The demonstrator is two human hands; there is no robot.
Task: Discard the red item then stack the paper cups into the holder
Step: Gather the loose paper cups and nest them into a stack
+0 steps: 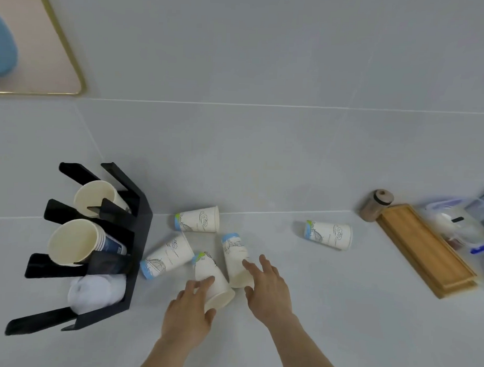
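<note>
Head view: no red item in sight. My left hand (188,316) wraps one fallen paper cup (214,284); my right hand (267,288) rests spread on another (236,261). Three more lie loose; the black holder (132,234) holds some already.

No legible text, number or brand appears in the view. The paper cups carry printed markings: a stylised grey script-like logo above a small line of print, on the cup (198,219) lying nearest the holder's top, on the far-right cup (328,234) and on the cup (167,256) beside the holder. All are too small and blurred to read. The cup stack (110,244) in the holder shows a dark blue label, also unreadable.
</note>
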